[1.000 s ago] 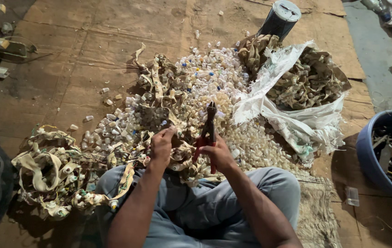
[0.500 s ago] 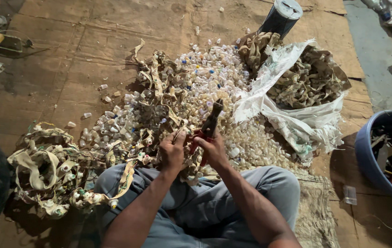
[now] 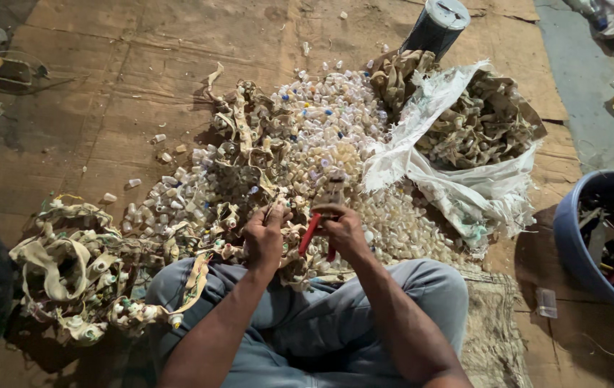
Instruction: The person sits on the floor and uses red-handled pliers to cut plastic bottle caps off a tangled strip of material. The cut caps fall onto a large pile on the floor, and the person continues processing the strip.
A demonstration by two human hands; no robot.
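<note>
I sit on the floor in grey trousers with a tangle of beige cloth strapping (image 3: 239, 179) studded with small sockets in front of me. My left hand (image 3: 264, 234) pinches a piece of that strapping just above my knees. My right hand (image 3: 341, 228) grips red-handled cutters (image 3: 315, 223), their dark jaws blurred and pointing away from me, close beside the left hand. A heap of small whitish plastic caps (image 3: 336, 136) spreads out beyond both hands.
A white woven sack (image 3: 465, 187) holding more beige strapping lies at the right. A dark cylinder (image 3: 436, 27) stands at the top. A blue tub (image 3: 573, 237) of scrap sits at the far right. A coil of strapping (image 3: 70, 266) lies at the left on cardboard (image 3: 141, 72).
The cutters have tilted down and drawn nearer to my left hand, their jaws now blurred. My left hand has shifted slightly right along the strapping.
</note>
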